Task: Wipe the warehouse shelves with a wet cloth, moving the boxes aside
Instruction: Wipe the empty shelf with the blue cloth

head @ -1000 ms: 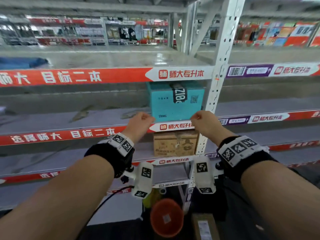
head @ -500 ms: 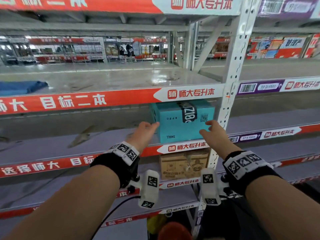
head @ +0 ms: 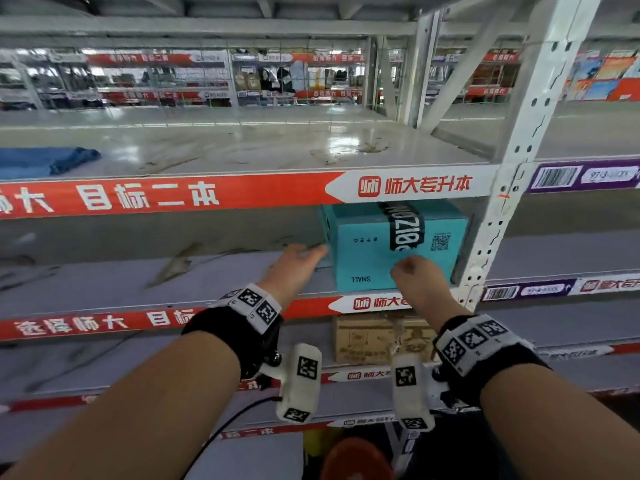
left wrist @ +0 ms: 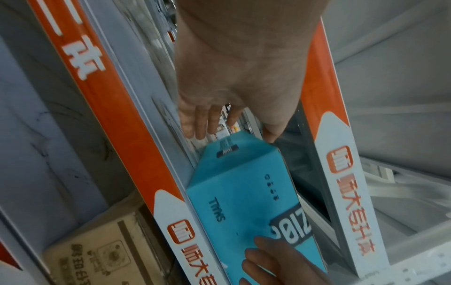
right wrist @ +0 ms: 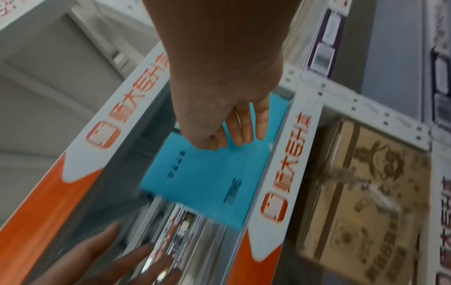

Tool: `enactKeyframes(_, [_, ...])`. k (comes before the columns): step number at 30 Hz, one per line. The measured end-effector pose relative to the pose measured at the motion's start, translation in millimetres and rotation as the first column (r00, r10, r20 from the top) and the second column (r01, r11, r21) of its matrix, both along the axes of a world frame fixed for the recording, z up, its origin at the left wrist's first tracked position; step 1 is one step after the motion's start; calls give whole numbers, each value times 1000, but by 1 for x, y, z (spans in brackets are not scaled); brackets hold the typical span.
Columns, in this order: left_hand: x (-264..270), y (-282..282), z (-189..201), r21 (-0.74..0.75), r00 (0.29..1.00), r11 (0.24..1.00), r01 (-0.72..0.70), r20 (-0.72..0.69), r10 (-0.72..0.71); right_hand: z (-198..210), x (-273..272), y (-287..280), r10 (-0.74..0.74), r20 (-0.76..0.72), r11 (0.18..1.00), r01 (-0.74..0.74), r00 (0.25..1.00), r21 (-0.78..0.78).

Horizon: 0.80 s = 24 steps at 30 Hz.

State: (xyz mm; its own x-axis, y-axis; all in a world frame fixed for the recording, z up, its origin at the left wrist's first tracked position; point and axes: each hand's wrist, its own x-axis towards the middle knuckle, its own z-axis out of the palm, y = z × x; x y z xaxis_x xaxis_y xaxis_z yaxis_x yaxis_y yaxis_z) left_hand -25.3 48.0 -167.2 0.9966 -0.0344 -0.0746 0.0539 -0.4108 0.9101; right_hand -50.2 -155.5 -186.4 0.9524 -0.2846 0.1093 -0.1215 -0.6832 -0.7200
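Two hands reach for the teal box on the middle shelf beside the white upright: left hand outstretched, empty, right hand loosely curled, empty, so a lopsided push may jam it against that post.

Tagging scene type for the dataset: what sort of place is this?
Most likely a warehouse or stockroom: long metal shelving on perforated uprights, barcode labels on the shelf edges, a teal carton, and more racking rows behind.
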Motion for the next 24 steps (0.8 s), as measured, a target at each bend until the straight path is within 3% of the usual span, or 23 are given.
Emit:
enactKeyframes(6, [-22,71,4,1,989,991,-135,59,135,8,3,91,247,-18,969,-247,969,-9])
enactKeyframes(13, [-47,159,27,9,949,972,-235,217,227,37,-9,194,427,96,903,-418,899,-102])
enactKeyframes(17, [-53,213,53,27,887,956,-293,381,261,66,-15,250,474,270,877,-420,838,-234])
enactKeyframes(21, [-53,287,86,144,824,943,-300,537,180,103,-14,318,472,447,879,-368,760,-302])
enactKeyframes(24, [-45,330,113,183,769,926,-330,621,151,131,-4,352,454,478,886,-325,752,-330])
